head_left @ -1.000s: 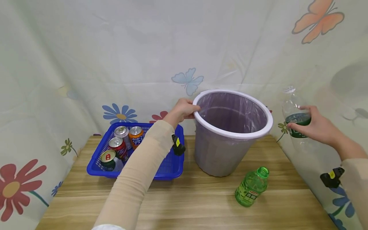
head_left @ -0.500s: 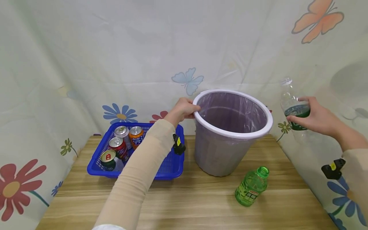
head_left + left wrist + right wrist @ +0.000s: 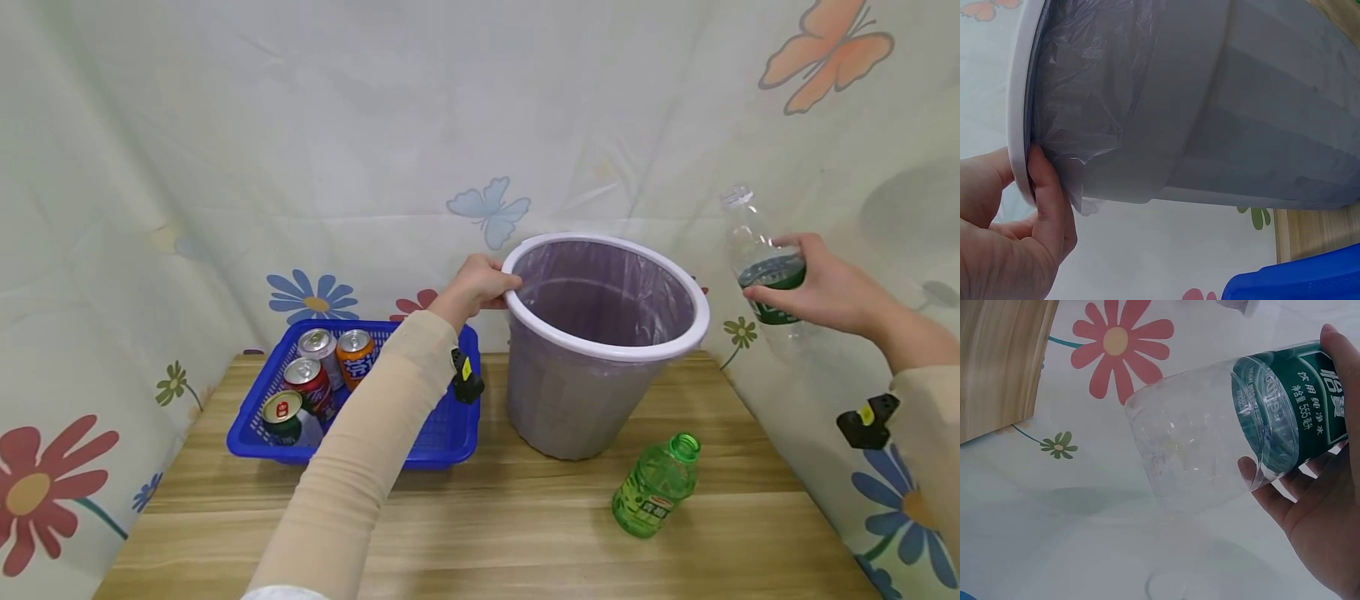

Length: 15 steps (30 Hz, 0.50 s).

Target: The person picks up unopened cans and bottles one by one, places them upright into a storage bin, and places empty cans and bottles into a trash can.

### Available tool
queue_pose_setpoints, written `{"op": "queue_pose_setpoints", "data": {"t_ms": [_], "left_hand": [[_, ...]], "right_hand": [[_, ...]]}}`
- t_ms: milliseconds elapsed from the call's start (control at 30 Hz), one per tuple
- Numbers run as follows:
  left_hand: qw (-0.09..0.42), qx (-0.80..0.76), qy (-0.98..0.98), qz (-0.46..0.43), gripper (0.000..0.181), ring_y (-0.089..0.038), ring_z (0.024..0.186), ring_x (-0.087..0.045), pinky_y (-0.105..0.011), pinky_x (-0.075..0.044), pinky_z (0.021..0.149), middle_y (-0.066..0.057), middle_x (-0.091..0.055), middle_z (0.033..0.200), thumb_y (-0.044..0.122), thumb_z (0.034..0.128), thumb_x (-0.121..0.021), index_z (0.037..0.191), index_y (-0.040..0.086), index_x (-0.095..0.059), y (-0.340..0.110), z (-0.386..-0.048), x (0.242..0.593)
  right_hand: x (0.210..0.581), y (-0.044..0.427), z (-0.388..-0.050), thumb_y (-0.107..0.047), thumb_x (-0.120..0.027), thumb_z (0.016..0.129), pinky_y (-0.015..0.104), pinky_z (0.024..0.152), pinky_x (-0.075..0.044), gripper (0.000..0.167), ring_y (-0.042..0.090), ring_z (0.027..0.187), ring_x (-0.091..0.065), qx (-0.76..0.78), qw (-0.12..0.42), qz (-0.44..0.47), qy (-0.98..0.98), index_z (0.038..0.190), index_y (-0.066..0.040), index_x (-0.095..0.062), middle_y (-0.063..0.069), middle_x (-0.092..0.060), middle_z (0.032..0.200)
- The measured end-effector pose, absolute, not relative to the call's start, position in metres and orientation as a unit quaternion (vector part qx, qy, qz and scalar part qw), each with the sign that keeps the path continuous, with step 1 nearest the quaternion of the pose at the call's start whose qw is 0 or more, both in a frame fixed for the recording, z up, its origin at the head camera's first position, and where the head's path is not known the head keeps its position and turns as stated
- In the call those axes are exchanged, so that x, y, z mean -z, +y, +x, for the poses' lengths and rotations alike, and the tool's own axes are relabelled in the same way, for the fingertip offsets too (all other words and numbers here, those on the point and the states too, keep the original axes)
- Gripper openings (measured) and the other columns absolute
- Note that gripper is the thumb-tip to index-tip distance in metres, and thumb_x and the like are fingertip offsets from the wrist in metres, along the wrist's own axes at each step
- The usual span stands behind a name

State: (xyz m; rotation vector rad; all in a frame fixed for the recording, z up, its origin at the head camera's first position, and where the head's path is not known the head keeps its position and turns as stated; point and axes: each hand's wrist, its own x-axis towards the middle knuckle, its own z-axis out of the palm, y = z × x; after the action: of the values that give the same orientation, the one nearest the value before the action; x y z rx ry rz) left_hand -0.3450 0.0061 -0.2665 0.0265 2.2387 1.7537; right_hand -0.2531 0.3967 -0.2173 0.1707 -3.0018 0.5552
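Note:
A grey trash can (image 3: 570,408) with a white rim and a thin plastic liner (image 3: 1091,81) stands on the wooden table, leaning a little. My left hand (image 3: 480,287) pinches the left side of its rim, thumb on one side and fingers on the other. Off to the right, my right hand (image 3: 832,287) grips a clear plastic water bottle (image 3: 750,233) with a green label, held in the air with its neck tilted left. The right wrist view shows the bottle's transparent base (image 3: 1185,440) and fingers curled round the label. No liquid shows in it.
A green plastic bottle (image 3: 656,487) without a cap stands in front of the can. At left, a blue basket (image 3: 442,442) holds several drink cans (image 3: 307,379), partly behind my left forearm. A patterned curtain (image 3: 375,125) hangs behind and beside the table (image 3: 480,533).
My right hand has risen and shifted slightly left with the water bottle, whose neck leans further left. My left hand stays on the rim.

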Motion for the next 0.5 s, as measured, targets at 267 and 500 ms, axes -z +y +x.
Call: {"op": "queue_pose_setpoints", "data": {"t_ms": [267, 500], "left_hand": [[0.146, -0.606, 0.782, 0.002, 0.026, -0.014, 0.062, -0.057, -0.025, -0.055, 0.064, -0.008, -0.052, 0.086, 0.006, 0.0841, -0.062, 0.107, -0.007, -0.057, 0.006, -0.346, 0.266], [0.15, -0.607, 0.781, 0.002, 0.027, -0.014, 0.063, -0.058, -0.025, -0.055, 0.065, -0.009, -0.054, 0.087, 0.007, 0.0842, -0.063, 0.107, -0.006, -0.058, 0.007, -0.345, 0.266]], "right_hand": [[0.206, 0.385, -0.258, -0.041, -0.06, 0.085, 0.051, 0.064, -0.048, 0.094, 0.05, 0.097, -0.047, -0.176, 0.041, 0.062, -0.981, 0.144, 0.003, -0.002, 0.038, -0.035, 0.118], [0.198, 0.375, -0.262, -0.043, -0.061, 0.084, 0.051, 0.067, -0.047, 0.094, 0.048, 0.098, -0.048, -0.167, 0.041, 0.067, -0.983, 0.143, 0.002, -0.004, 0.036, -0.038, 0.117]]}}
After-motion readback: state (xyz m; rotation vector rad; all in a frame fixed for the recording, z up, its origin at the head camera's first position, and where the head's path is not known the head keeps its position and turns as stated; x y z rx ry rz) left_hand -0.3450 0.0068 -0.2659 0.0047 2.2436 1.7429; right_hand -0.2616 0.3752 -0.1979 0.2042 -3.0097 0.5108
